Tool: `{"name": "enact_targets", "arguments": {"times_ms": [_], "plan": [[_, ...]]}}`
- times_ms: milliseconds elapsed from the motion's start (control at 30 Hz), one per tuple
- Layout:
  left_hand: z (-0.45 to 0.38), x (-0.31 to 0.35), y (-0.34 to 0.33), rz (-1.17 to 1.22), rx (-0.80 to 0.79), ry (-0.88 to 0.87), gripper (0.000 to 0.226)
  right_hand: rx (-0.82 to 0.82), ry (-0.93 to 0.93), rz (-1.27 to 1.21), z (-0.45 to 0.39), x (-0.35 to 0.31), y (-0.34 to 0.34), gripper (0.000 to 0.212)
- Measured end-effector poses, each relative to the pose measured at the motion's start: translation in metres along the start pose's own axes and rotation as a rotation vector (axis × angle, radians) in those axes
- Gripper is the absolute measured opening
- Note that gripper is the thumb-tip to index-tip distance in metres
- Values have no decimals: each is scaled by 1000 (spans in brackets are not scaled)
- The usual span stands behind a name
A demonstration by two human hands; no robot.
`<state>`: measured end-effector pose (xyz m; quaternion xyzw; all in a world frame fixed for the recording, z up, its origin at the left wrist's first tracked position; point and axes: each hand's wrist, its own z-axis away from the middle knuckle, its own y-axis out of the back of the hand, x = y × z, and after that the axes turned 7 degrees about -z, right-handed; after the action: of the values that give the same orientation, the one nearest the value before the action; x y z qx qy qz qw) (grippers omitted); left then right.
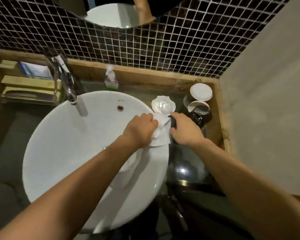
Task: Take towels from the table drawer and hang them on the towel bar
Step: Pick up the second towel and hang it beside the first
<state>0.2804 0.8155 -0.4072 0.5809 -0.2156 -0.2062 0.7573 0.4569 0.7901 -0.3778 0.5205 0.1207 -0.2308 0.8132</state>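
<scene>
A small white towel (161, 131) lies bunched on the right rim of the round white basin (73, 144). My left hand (140, 129) is closed on the towel's left side. My right hand (185, 129) rests just to the towel's right, fingers curled, with the index finger stretched toward a white scalloped dish (163, 105); something dark sits under its fingers. No drawer and no towel bar are in view.
A chrome tap (64, 80) stands at the basin's back left. A tissue box (111, 80) sits by the tiled wall. Lidded jars (200, 99) crowd the right corner beside a plain wall (267, 110). Wooden shelves (28, 84) stand at the left.
</scene>
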Motion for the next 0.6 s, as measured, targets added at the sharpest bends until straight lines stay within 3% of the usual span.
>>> {"name": "enact_targets", "arguments": {"times_ms": [67,167,367,467,500,533,600], "plan": [[-1,0,-14,-84,51,-5,39,-22,-30,-30,-9,2,-13,58],[4,-10,-23,-67,77,9,30,37,-23,-33,-18,3,-26,24],[19,-31,26,350,153,201,9,152,-15,-196,-7,-11,-8,9],[40,-41,65,497,279,153,3,112,54,-286,3,-32,9,62],[49,-43,79,540,321,135,2,114,101,-302,5,-42,13,68],[58,-46,93,577,359,117,8,117,159,-303,6,-53,17,61],[78,-52,121,609,416,108,24,128,249,-259,9,-77,25,27]]}}
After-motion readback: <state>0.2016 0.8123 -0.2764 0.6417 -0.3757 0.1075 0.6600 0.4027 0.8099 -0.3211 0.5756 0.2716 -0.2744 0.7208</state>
